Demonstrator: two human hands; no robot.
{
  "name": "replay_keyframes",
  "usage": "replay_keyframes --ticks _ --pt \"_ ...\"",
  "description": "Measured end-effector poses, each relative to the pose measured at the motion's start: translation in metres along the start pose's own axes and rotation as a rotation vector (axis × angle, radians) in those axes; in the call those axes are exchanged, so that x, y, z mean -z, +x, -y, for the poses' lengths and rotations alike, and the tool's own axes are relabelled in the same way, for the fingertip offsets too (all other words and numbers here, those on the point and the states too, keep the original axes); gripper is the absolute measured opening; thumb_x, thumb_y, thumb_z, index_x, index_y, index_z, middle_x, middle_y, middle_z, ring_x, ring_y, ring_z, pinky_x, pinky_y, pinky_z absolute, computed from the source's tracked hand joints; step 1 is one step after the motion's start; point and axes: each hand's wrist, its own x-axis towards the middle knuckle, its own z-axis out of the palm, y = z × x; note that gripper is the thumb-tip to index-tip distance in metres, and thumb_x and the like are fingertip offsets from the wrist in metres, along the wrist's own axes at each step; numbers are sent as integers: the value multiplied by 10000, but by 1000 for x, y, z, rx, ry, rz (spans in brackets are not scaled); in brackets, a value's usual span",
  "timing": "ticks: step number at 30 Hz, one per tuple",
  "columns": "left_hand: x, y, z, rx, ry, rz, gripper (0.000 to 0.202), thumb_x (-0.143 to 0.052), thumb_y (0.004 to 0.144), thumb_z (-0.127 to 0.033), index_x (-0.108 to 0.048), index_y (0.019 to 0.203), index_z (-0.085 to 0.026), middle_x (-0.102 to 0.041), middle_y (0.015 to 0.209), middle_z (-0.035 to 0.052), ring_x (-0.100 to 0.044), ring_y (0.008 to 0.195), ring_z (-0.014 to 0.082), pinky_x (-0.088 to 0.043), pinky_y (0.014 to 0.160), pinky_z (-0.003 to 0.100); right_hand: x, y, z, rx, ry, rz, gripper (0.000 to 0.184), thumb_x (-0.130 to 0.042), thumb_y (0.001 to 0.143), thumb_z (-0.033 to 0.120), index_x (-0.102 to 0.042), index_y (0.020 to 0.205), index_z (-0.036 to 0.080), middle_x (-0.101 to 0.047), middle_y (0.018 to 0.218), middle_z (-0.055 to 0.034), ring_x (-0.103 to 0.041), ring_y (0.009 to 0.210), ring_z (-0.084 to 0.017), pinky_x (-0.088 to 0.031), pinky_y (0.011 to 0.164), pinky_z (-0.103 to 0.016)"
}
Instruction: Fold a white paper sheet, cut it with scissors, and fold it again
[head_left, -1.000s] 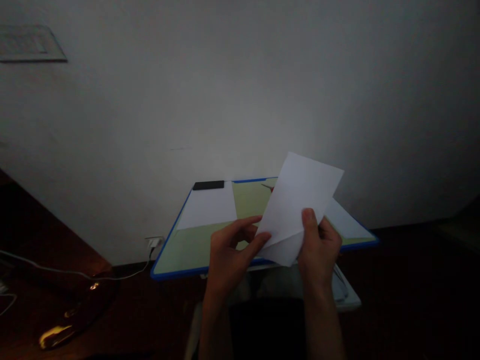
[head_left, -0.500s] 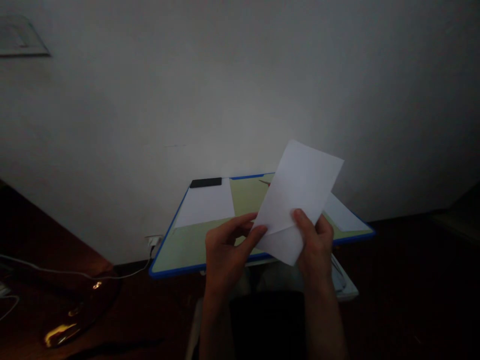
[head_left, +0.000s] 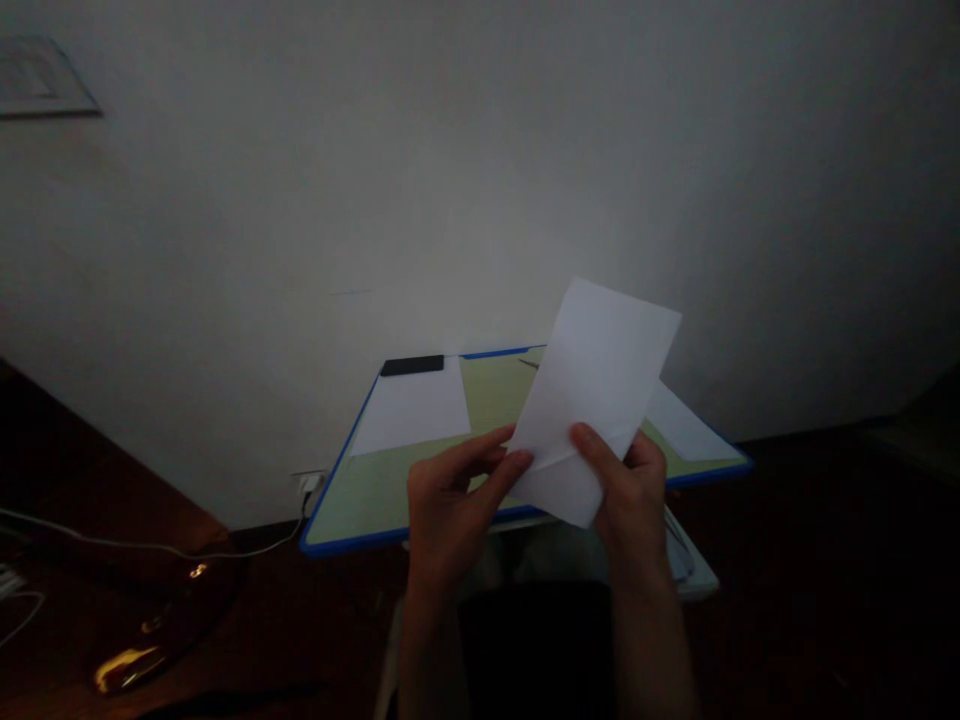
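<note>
A folded sheet of white paper is held up, tilted, above the near side of the table, with a crease or flap edge across its lower part. My left hand pinches its lower left edge between thumb and fingers. On the right, my right hand grips the other edge, its thumb lying flat on the paper beside the crease and its fingers hidden behind. Part of a dark pointed blade shows on the table behind the paper; the rest is covered.
The pale green table has a blue rim and stands against a wall. A white sheet lies at its left under a black flat object. Another white sheet lies at the right. A plugged-in charger trails a cable.
The paper has shifted slightly left and tilts a little differently. My right thumb has slid left along the crease. My left hand keeps its pinch.
</note>
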Motion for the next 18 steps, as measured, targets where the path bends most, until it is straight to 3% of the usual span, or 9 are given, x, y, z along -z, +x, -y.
replay_keyframes --ticks 11,18 --pt "0 0 -2 13 37 -17 207 -893 795 -274 -872 998 -305 -836 779 0 -786 659 170 -679 653 274 0 1 0 21 -29 -1 384 -943 698 442 -804 912 155 -823 856 -85 -715 708 -230 -571 636 -343" --pt "0 1 -1 -11 54 -13 217 -894 796 -278 -871 1009 -309 -841 792 -1 -782 652 161 -671 643 257 -2 2 0 34 14 -12 386 -962 674 426 -808 908 160 -821 857 -78 -713 712 -221 -575 645 -341"
